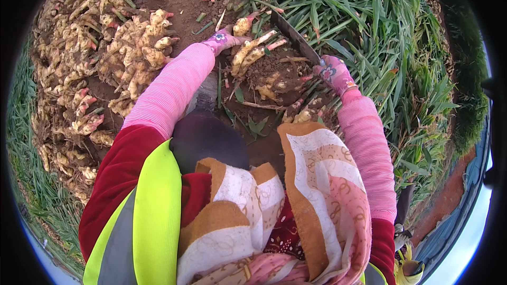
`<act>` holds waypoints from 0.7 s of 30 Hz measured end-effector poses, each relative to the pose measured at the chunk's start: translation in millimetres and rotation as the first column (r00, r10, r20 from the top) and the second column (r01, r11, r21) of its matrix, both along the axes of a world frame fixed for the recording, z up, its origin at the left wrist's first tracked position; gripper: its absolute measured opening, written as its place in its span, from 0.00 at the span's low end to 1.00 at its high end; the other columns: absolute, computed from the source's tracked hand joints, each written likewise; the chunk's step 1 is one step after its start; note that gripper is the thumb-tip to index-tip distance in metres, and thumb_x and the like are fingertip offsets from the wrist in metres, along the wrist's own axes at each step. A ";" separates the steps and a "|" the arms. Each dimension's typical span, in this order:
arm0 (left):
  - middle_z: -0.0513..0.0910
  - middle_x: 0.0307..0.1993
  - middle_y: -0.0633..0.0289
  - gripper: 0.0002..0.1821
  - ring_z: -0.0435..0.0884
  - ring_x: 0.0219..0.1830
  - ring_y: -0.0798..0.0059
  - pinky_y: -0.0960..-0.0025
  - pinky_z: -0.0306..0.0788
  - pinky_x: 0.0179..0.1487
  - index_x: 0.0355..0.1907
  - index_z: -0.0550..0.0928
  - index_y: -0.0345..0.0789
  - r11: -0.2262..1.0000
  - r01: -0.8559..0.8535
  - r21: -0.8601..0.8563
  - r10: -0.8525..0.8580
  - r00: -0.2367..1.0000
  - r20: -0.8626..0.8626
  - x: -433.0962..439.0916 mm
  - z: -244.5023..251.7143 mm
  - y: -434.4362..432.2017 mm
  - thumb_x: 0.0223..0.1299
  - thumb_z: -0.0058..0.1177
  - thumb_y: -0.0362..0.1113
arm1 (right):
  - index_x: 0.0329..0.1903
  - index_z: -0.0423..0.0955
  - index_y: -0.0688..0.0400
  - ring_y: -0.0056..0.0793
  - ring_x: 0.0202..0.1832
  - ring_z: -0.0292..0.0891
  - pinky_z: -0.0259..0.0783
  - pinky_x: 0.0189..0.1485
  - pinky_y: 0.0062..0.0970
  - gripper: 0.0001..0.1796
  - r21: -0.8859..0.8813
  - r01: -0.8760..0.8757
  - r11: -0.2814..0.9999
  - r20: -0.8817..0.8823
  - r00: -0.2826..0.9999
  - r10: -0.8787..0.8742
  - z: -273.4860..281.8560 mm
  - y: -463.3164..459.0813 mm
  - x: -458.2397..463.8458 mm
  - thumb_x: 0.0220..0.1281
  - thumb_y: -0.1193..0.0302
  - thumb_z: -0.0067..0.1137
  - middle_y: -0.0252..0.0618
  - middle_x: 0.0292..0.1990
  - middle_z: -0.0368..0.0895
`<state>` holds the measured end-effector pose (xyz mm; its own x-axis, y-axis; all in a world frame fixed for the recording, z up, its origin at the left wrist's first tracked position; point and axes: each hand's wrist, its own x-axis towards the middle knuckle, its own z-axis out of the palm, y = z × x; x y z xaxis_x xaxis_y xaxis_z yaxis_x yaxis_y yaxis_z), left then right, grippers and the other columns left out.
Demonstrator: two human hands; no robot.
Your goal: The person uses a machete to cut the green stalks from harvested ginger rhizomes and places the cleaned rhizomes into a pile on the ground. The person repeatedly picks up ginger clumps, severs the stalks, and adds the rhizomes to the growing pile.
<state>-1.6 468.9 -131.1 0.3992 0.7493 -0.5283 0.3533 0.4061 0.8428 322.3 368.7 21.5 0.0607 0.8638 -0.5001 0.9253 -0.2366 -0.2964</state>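
My left hand (222,40), in a flowered pink glove, grips a ginger rhizome (242,26) with a pink stem stub; the fingertips are partly hidden. In my right hand (333,72), gloved alike, is the handle of a long-bladed knife (295,36). Its dark blade slants up and left, beside the cut ends of green ginger stalks. Between my hands, a ginger clump with pale stems (250,56) rests on the soil. Nearer to me, another soil-caked ginger clump (271,87) lies among loose dirt and leaves.
A broad heap of dug ginger (130,51) spreads along my left. Long leafy ginger stalks (380,31) are piled on my right. My scarf (317,190) hangs low in front of me. Part of another person (408,267) shows at the lower right rim.
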 end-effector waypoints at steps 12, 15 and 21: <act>0.76 0.56 0.50 0.52 0.73 0.59 0.62 0.66 0.63 0.64 0.61 0.66 0.25 0.997 0.057 0.056 -0.051 0.993 -0.107 -4.8 -13.7 8.3 0.35 0.74 0.51 | 0.47 0.72 0.61 0.19 0.20 0.68 0.65 0.24 0.20 0.17 0.280 -0.001 0.960 -0.418 0.900 0.123 54.2 51.1 -49.6 0.57 0.66 0.59 0.32 0.21 0.73; 0.75 0.56 0.48 0.52 0.73 0.59 0.61 0.66 0.64 0.64 0.63 0.63 0.25 0.998 0.049 0.047 -0.048 0.999 -0.020 -5.0 -23.2 6.6 0.36 0.73 0.49 | 0.45 0.74 0.60 0.19 0.24 0.69 0.68 0.30 0.23 0.17 0.281 0.029 0.959 -0.385 0.919 0.085 60.4 49.7 -64.2 0.56 0.65 0.59 0.35 0.22 0.73; 0.77 0.54 0.49 0.49 0.75 0.56 0.63 0.67 0.67 0.60 0.61 0.65 0.25 0.994 0.030 -0.104 -0.028 0.999 0.015 -1.8 -9.1 3.0 0.39 0.73 0.48 | 0.48 0.75 0.55 0.44 0.43 0.78 0.72 0.46 0.37 0.18 -0.240 -0.233 0.942 0.295 0.907 0.300 10.6 52.3 -37.8 0.58 0.59 0.56 0.47 0.40 0.81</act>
